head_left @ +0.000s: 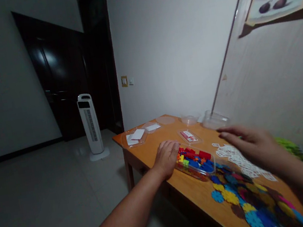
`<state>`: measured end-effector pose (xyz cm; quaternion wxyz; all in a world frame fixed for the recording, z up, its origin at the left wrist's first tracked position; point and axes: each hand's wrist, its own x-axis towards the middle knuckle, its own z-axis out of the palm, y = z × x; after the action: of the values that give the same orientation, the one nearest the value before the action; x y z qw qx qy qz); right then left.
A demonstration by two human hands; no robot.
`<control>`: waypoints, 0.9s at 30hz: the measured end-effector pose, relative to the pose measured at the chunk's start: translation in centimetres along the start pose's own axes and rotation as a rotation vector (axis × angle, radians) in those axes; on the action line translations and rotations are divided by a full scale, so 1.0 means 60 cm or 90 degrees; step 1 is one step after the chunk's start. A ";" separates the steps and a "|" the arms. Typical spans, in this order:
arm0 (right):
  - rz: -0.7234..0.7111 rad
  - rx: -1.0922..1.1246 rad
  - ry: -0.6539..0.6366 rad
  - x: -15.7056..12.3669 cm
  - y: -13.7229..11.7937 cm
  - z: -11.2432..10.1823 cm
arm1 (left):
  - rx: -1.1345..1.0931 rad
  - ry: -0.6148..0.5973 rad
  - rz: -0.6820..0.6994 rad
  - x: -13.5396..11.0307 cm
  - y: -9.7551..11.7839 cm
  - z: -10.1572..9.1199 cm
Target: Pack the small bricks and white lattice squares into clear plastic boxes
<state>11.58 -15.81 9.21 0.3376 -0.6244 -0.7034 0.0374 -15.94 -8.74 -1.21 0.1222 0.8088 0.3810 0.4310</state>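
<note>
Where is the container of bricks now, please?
In the head view, the container stands just right of centre on the table, between the left hand and the loose discs.

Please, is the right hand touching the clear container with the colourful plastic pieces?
No, the right hand is apart from the clear container, appearing near the white cards, while the left hand is at the container's edge.

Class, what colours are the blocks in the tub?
The blocks: mainly red and blue, some yellow, orange, green; head view.

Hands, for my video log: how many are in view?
2: the left hand at the left end of the clear tub, the right hand, blurred, by the white pieces. Neither is fully hidden.
</note>
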 end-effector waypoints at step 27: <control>0.030 -0.054 -0.182 0.029 0.028 0.142 | 0.081 -0.034 -0.031 -0.002 -0.006 0.007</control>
<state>8.60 -10.73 2.60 0.2064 -0.6428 -0.7304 0.1038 -15.83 -8.54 -1.70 0.0912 0.8169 0.4234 0.3809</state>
